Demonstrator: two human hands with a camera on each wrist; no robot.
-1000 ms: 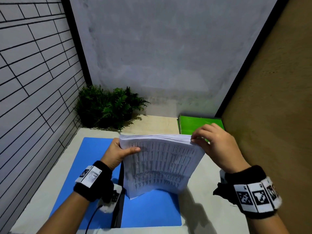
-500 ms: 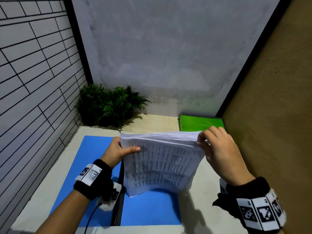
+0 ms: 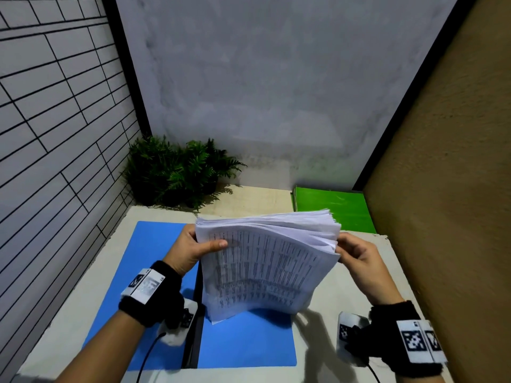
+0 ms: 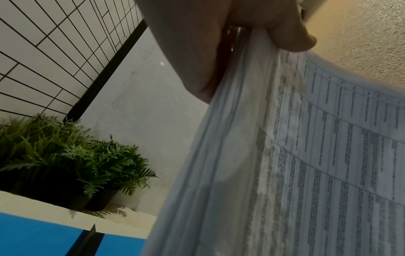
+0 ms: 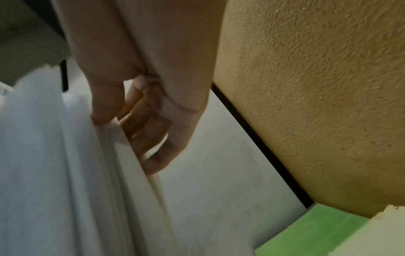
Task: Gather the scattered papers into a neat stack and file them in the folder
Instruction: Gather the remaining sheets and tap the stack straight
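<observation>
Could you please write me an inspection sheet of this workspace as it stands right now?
Surface: pale table.
Job's things: paper stack stands on its lower edge on the open blue folder, top edges fanned and uneven.
Clutter: green folder at the far right.
Grippers: left hand grips the stack's left edge; right hand pinches sheets at its right edge.
Cables: black cable runs from the left wrist camera.
Surroundings: potted ferns, tiled panel, grey wall, tan board.
</observation>
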